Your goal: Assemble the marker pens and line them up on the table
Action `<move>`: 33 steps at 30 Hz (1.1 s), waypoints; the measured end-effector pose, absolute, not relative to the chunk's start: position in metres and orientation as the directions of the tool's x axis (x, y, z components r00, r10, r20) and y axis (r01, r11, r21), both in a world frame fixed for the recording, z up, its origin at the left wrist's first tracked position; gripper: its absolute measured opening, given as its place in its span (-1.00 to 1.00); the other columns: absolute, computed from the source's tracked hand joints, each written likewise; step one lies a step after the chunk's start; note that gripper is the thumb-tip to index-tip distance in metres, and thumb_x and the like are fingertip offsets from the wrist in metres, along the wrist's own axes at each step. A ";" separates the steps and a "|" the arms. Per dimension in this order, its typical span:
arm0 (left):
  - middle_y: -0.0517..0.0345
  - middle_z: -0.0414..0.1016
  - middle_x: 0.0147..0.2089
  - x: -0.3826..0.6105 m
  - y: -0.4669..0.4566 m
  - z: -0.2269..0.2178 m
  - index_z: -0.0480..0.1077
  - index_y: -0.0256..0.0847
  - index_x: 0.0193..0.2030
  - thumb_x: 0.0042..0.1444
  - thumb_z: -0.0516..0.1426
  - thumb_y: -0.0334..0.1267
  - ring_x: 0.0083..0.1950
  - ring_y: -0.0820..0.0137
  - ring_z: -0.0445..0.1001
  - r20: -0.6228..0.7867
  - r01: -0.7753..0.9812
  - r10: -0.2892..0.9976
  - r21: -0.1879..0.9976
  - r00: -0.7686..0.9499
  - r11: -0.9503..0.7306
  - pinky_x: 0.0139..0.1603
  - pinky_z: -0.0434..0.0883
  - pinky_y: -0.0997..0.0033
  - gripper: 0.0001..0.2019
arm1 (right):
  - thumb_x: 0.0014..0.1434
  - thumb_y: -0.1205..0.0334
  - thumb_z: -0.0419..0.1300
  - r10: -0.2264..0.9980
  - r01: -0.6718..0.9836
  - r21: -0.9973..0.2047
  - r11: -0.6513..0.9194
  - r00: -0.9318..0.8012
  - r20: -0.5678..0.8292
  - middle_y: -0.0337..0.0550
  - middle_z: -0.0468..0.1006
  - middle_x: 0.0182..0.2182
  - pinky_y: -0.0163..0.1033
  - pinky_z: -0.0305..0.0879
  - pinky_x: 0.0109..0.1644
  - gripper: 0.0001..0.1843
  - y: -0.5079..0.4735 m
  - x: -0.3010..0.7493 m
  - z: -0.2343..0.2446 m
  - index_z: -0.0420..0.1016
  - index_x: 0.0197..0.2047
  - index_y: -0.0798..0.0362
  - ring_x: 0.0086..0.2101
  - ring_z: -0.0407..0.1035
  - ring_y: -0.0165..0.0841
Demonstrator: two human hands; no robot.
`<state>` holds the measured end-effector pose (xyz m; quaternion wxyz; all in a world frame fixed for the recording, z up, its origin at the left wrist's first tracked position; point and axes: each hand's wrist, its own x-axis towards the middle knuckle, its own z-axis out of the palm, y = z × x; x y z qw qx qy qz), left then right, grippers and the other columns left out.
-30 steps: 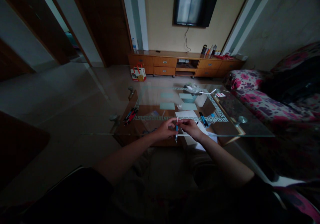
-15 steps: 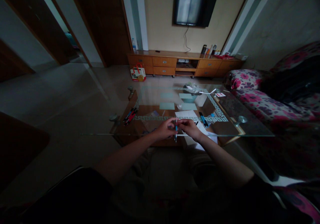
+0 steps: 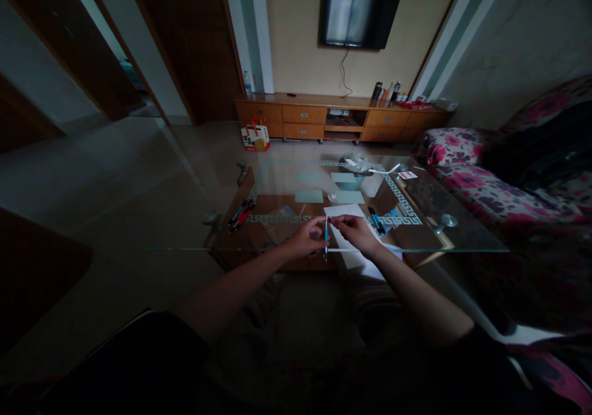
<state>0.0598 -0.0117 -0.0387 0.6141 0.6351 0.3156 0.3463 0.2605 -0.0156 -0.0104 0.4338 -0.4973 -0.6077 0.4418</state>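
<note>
Left hand grips the blue pen upright; right hand pinches its thin top. We judge a loose pinch could drop it onto the tabletop.

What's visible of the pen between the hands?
The pen is slim, with a blue barrel, a pale upper end and a dark lower end; it looks plastic. It stands about upright over the near edge of the glass table. The left hand grips the barrel; the right hand pinches the top. Finer detail is too small.
</note>
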 end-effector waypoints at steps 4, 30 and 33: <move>0.12 0.46 -0.23 0.059 -0.012 -0.037 0.18 -0.16 0.29 -0.03 0.33 -0.31 -0.44 0.50 0.47 0.043 -0.028 0.832 0.999 0.554 -0.032 -0.47 0.46 0.48 -0.27 | 0.12 -0.13 0.21 0.962 0.335 -0.924 0.187 0.130 0.241 -0.08 0.60 -0.31 -0.24 0.34 -0.27 -0.54 -0.006 0.292 -0.003 0.57 -0.20 0.14 -0.37 0.40 -0.32; 0.15 0.46 -0.24 0.058 -0.011 -0.039 0.20 -0.13 0.27 -0.03 0.31 -0.36 -0.46 0.52 0.46 0.028 -0.010 0.845 1.000 0.533 -0.026 -0.47 0.46 0.50 -0.30 | 0.16 0.15 0.22 0.959 0.950 -0.148 0.274 -0.258 0.116 0.03 0.34 0.05 0.05 0.11 0.03 -0.68 0.001 0.322 -0.029 0.59 -0.01 -0.09 0.03 0.12 -0.02; 0.16 0.46 -0.25 0.057 -0.011 -0.040 0.21 -0.13 0.26 -0.04 0.31 -0.36 -0.45 0.52 0.46 0.037 -0.014 0.844 0.999 0.535 -0.034 -0.46 0.46 0.50 -0.31 | 0.16 0.16 0.21 0.960 0.953 -0.130 0.273 -0.261 0.099 0.03 0.32 0.07 0.06 0.08 0.04 -0.66 0.000 0.319 -0.029 0.57 0.01 -0.10 0.05 0.09 -0.02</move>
